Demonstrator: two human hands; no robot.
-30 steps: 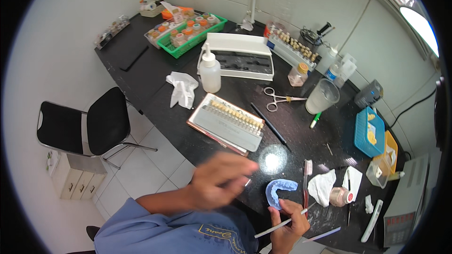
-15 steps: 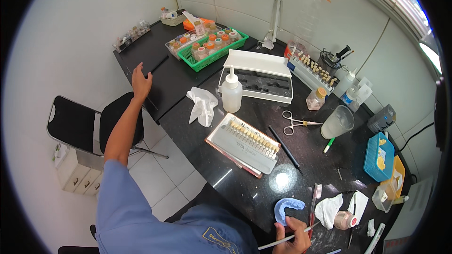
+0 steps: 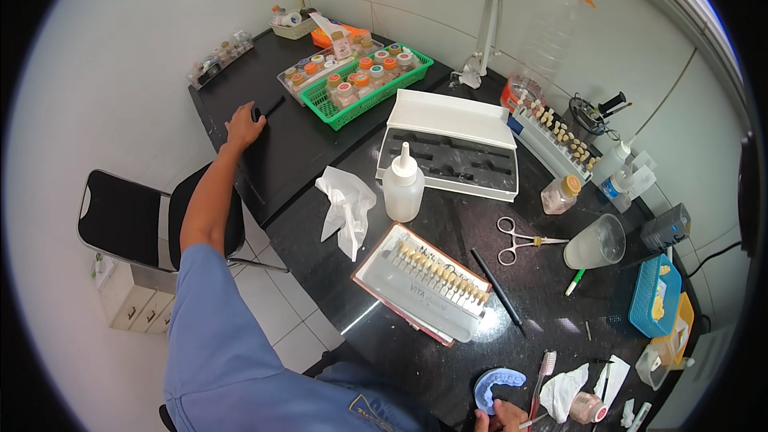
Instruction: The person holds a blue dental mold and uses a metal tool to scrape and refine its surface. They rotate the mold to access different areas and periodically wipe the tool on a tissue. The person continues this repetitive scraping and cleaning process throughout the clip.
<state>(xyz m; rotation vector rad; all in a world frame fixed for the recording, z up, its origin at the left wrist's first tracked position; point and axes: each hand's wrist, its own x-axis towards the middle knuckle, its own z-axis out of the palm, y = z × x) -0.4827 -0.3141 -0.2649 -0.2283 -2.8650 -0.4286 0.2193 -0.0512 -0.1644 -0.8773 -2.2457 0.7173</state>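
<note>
My left hand [image 3: 246,124] reaches far over the left part of the black desk [image 3: 320,152]. Its fingers close around a small dark thing beside a thin black line; the object's kind is unclear. At the lower edge, my right hand [image 3: 504,418], partly cut off, pinches a blue horseshoe-shaped dental mould [image 3: 498,381]. A thin pale rod [image 3: 534,421] also passes through its fingers. Beside that hand lie a toothbrush [image 3: 546,368] with a red handle, a crumpled white tissue [image 3: 563,392] and a small jar of pinkish powder [image 3: 588,408].
A tooth shade guide [image 3: 424,292], dropper bottle [image 3: 404,188], open white case [image 3: 448,180], clamp scissors [image 3: 516,240] and cloudy cup [image 3: 596,242] occupy the desk. A green basket [image 3: 344,118] of jars stands behind. A black chair [image 3: 128,220] is at the left.
My left hand has come down onto the desk, and its fingers have closed at the dark thing. The view has shifted slightly; my right hand keeps hold of the mould, lower in the picture.
</note>
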